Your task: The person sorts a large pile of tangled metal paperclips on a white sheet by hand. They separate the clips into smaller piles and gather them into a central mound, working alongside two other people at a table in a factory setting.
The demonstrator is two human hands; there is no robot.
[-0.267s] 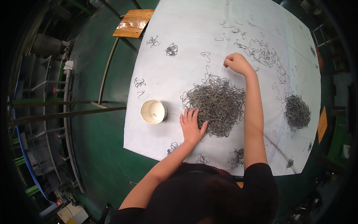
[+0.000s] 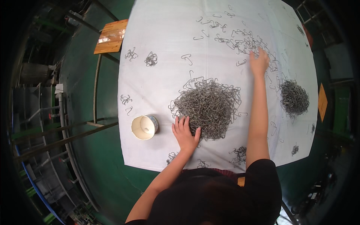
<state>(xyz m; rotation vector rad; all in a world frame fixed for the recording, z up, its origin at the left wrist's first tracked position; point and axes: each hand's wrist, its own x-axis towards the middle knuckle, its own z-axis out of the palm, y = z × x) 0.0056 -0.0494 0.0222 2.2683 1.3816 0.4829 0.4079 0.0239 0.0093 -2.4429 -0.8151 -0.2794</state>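
Head view: tabletop (image 2: 165, 86) covered by a white cloth. Large central pile of bent grey wire clips (image 2: 210, 108) lies mid-cloth. Left hand (image 2: 185, 133) rests flat, fingers spread and open, its fingertips touching the near-left edge of that pile; it grips nothing. Right hand (image 2: 259, 62) is stretched far out, palm down and open, lying on a loose scatter of wire clips (image 2: 240, 41) at the far right of the cloth; whether a clip is pinched beneath it cannot be told.

Containers: one small round white cup (image 2: 144, 127) lies tipped on its side just left of the left hand, apart from the pile, mouth turned toward the cloth's left edge. Interior looks pale and bare.

A second, denser, darker pile of clips (image 2: 294, 98) sits near the right edge, well apart from the central one. Small clusters (image 2: 150, 59) dot the far left and the near edge. A wooden stool seat (image 2: 111, 36) stands beyond the cloth's far-left corner, over the green floor (image 2: 101, 161).
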